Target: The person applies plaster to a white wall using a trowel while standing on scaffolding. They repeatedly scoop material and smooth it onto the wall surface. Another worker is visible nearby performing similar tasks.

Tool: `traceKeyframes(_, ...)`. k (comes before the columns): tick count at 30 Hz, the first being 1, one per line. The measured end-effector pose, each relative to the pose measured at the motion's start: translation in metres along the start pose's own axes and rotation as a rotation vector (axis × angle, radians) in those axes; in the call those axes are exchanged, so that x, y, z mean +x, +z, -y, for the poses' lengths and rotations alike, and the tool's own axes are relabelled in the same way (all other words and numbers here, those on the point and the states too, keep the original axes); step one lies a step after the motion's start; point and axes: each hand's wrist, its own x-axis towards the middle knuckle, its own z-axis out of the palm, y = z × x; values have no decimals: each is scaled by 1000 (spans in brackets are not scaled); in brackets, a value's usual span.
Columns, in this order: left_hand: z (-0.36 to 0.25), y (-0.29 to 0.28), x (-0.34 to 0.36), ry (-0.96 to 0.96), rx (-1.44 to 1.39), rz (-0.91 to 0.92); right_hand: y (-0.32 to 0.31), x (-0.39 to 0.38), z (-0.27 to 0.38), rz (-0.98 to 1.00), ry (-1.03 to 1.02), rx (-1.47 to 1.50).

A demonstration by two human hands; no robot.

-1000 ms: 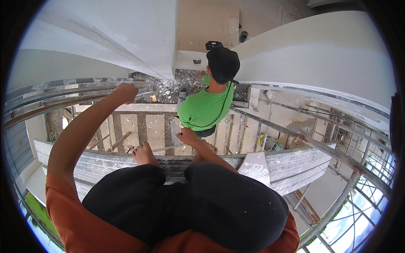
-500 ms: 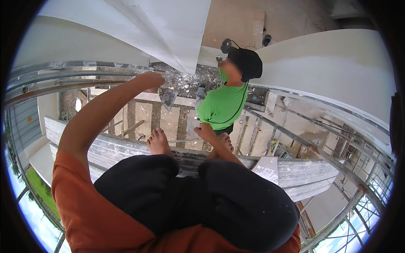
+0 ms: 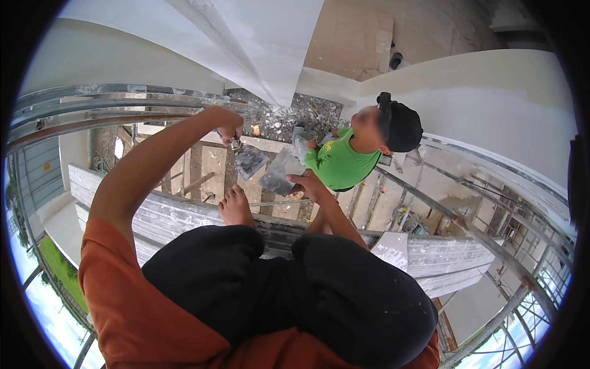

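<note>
My left hand (image 3: pixel 230 126) is closed round the handle of a putty knife (image 3: pixel 251 161), whose broad grey blade points down and to the right. Between the thumb and fingers of my right hand (image 3: pixel 309 184) is a flat grey metal plate (image 3: pixel 280 171), smeared with pale residue. Blade and plate are close together, with a narrow gap showing between them. Both hands are out past my knees, above my bare left foot (image 3: pixel 236 208); the right forearm comes up beside my right knee.
I squat on a whitened scaffold plank (image 3: pixel 178 218). A co-worker in a green shirt (image 3: pixel 344 161) and black cap is close on the right, lower down. Metal scaffold pipes (image 3: pixel 110 111) run along the left, more (image 3: pixel 458 221) at right. A pale wall corner (image 3: pixel 270 49) stands ahead; debris (image 3: pixel 307 109) lies below.
My right hand has risen slightly, and the plate's face now shows in it. The putty knife has come a little lower toward the plate. The co-worker has shifted right, head turned.
</note>
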Motion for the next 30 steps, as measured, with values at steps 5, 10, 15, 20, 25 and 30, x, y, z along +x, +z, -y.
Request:
traceKeyframes(5, -10, -4, -3, 83, -89, -118, 5, 3, 2, -9, 28, -78)
traceKeyframes(10, -29, -8, 11, 103, -131, -72, 36, -3, 15, -61, -63, -131)
traceKeyframes(15, -36, -21, 0, -25, 26, -170, 5, -1, -6, -38, -11, -147)
traceKeyframes(20, -24, -16, -8, -74, 30, -235, 7, -4, -20, -95, -36, -140)
traceKeyframes(25, -64, -16, -2, 51, 2, -172, 21, 3, -12, -44, -40, -323)
traceKeyframes(30, -49, -18, 3, -6, 4, -198, 24, 2, -19, -80, -65, -334)
